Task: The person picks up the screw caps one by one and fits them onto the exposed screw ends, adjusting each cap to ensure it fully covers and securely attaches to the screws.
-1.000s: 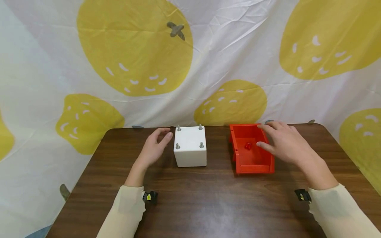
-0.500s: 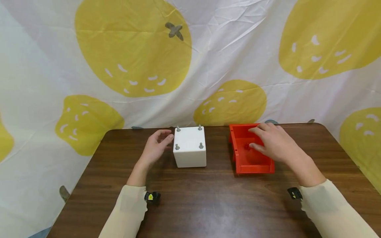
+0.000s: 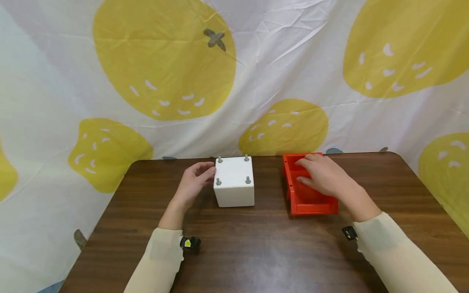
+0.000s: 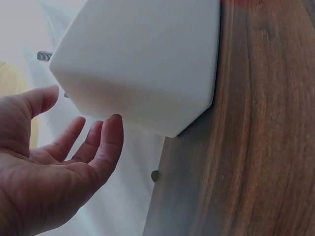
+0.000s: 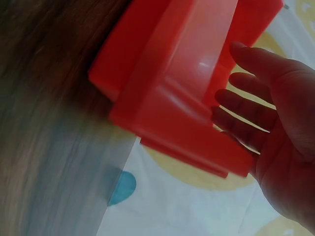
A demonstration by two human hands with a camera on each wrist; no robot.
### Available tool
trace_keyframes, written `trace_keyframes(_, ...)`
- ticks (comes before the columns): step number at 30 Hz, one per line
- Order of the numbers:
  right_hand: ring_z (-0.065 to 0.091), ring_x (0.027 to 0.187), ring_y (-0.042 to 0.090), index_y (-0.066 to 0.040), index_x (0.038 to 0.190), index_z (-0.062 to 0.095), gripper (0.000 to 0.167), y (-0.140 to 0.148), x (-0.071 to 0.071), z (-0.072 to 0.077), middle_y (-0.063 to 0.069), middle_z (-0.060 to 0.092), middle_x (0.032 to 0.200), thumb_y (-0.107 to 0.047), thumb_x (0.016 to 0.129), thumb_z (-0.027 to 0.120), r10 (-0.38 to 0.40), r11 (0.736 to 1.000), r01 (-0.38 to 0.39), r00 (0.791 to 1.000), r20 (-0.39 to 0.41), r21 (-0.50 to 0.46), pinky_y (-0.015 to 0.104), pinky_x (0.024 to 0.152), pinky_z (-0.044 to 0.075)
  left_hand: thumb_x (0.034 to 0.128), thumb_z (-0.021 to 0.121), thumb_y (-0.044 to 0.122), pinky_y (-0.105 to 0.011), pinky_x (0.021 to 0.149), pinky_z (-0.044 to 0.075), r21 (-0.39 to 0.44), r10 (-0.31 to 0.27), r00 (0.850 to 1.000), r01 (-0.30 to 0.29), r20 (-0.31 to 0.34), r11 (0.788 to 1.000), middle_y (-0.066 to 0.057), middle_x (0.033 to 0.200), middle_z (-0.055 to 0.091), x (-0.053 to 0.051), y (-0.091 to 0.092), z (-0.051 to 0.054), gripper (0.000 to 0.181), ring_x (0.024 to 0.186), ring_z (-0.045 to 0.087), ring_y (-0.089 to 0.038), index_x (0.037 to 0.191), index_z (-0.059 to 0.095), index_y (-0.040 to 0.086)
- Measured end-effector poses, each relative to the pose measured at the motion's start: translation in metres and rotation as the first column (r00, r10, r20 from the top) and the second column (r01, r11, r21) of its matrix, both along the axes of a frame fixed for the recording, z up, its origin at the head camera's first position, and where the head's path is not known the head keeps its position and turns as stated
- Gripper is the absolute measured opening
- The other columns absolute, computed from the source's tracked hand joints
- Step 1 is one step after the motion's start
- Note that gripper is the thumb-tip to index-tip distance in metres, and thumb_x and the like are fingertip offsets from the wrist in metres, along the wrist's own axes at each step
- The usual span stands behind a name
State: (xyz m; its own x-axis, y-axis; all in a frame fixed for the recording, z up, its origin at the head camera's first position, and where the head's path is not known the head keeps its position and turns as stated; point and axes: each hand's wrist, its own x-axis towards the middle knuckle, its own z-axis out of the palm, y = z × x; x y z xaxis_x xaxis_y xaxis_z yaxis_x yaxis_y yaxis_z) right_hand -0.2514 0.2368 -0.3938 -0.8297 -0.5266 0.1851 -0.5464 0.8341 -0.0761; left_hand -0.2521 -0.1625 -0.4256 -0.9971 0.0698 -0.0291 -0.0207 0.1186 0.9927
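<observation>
Person's left hand [image 3: 192, 183] hovers just beside the white block [image 3: 234, 173] (metal studs [image 3: 248, 180] on top), grip relaxed, holding nothing. Right hand [image 3: 326, 175] reaches over the red bin [image 3: 311, 208] on the wooden surface [image 3: 256, 252], grip loosely parted, nothing visibly held.

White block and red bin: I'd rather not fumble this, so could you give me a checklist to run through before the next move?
1. White block standing on the table, studs up: ok.
2. Four threaded studs bare: ok, nothing shows on them.
3. Left hand gripping the white block: not ok, it is open beside the block; contact is unclear.
4. Red bin on the table, open side up: ok.
5. Right hand over the red bin: ok, it reaches across from the right side.
6. Contents of the red bin under that hand: cannot tell, the hand hides them.
</observation>
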Motion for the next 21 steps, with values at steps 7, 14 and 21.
trace_keyframes(7,0.061,0.124,0.042,0.002,0.135,0.067,0.046,-0.012,-0.011,-0.003,0.023,0.066,0.132,-0.017,0.095,0.08,-0.041,0.999,0.042,0.992,0.121,-0.001,0.06,0.109,0.049,0.1043,0.072,0.019,-0.059,0.106,0.052,0.012,0.01,1.0,-0.01,0.011,1.0,-0.02,0.13,0.066,0.001,0.002,0.0,0.039,0.102,0.07,-0.022,0.136,0.065,-0.003)
trace_keyframes(14,0.064,0.114,0.036,0.001,0.13,0.067,0.039,-0.021,-0.022,-0.011,0.018,0.069,0.121,-0.012,0.096,0.08,-0.055,0.998,0.051,0.977,0.205,0.026,0.058,0.104,0.053,0.1023,0.075,0.018,-0.056,0.103,0.056,0.027,0.037,0.999,-0.038,0.016,0.999,-0.019,0.127,0.07,0.0,0.003,-0.001,0.036,0.101,0.071,-0.021,0.131,0.07,-0.003)
trace_keyframes(21,0.063,0.087,0.027,-0.006,0.102,0.069,0.013,-0.024,-0.033,-0.02,0.005,0.067,0.088,-0.001,0.092,0.076,-0.041,0.999,0.041,0.967,0.253,0.007,0.051,0.092,0.059,0.1007,0.077,0.018,-0.058,0.103,0.055,0.033,0.057,0.998,-0.057,0.017,0.998,-0.018,0.126,0.071,0.002,0.005,0.001,0.034,0.103,0.071,-0.024,0.128,0.072,-0.002)
